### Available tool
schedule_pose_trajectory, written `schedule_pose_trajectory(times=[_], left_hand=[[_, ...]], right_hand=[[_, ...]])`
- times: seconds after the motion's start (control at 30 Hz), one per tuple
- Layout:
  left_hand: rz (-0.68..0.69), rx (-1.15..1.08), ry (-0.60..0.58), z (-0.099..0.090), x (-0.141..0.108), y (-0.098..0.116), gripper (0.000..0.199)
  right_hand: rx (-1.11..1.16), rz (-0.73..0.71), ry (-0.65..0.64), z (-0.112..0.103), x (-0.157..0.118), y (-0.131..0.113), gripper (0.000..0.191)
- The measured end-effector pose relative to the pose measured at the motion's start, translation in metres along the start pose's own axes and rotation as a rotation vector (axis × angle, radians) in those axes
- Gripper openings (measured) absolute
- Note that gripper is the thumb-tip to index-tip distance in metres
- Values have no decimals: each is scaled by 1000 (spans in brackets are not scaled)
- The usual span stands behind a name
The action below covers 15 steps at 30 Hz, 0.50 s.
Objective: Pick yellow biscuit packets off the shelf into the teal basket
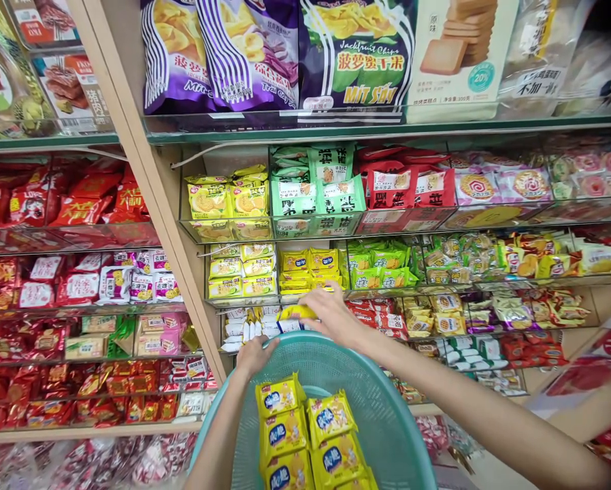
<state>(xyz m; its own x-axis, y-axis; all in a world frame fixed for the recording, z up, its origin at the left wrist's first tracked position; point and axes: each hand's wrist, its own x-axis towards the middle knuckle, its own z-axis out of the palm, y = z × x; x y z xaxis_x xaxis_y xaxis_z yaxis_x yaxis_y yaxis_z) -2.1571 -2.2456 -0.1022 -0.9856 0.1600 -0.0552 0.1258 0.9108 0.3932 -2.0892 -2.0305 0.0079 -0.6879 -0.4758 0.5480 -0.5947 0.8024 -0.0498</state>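
My left hand [254, 355] grips the upper left rim of a round teal plastic basket [387, 395]. Inside the basket, yellow snack packets [285, 434] with blue lettering lie in two columns. Above the far rim, my right hand [331, 314] is closed on one yellow packet [296, 312], its fingers partly covering it. Just behind that hand is a shelf compartment of matching yellow packets [309, 261]. Below it, white and yellow packets [252, 323] sit in a lower bin, partly hidden by my hands and the basket.
Tiered clear bins hold green packets [382, 264], mint-green packets [316, 190] and red packets [407, 178]. A glass shelf [336, 129] with large chip bags [356, 61] runs overhead. To the left stands a wooden upright [147, 177], with red-wrapped sweets [86, 197] beyond it.
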Motion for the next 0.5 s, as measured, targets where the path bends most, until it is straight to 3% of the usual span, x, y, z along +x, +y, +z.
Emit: schedule_pose_trajectory(times=[0.1, 0.2, 0.5], left_hand=[[9, 16, 3, 1, 0, 1, 51], [11, 19, 14, 2, 0, 1, 53], [26, 22, 35, 2, -2, -2, 52]], right_hand=[[244, 19, -261, 17, -14, -21, 23], [344, 46, -408, 36, -23, -32, 21], [402, 52, -540, 71, -26, -49, 26]])
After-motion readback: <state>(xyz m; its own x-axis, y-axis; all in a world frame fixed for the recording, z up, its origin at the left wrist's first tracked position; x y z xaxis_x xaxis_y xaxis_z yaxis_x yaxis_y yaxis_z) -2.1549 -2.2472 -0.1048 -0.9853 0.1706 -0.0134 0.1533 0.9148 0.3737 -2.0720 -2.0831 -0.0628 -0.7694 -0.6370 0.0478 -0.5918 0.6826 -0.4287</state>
